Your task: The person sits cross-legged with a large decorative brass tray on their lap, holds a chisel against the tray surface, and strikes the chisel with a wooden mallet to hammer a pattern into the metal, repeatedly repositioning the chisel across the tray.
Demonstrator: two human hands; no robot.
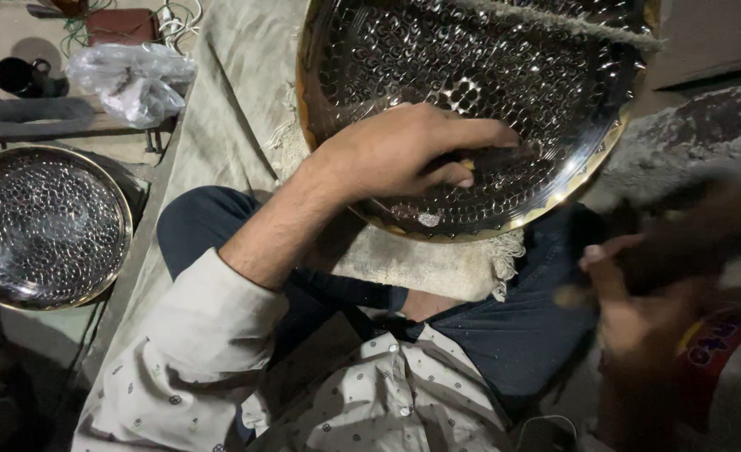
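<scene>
The large round hammered metal tray with a brass-coloured rim (471, 109) fills the upper centre of the frame, resting on a pale fringed cloth (245, 100) over the person's lap. The left hand (404, 155) lies on its dimpled face, fingers curled around something small and dark, too hidden to name. The right hand (638, 310), blurred at lower right, is clenched on a dark handle. Good practice, I judge: pin the tray firmly so it cannot rock. A second hammered tray (44, 226) sits at left.

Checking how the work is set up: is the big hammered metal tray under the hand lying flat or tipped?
Tipped. The tray leans on the cloth-covered knee, its near rim lowest, with the left hand pressing on it.
</scene>
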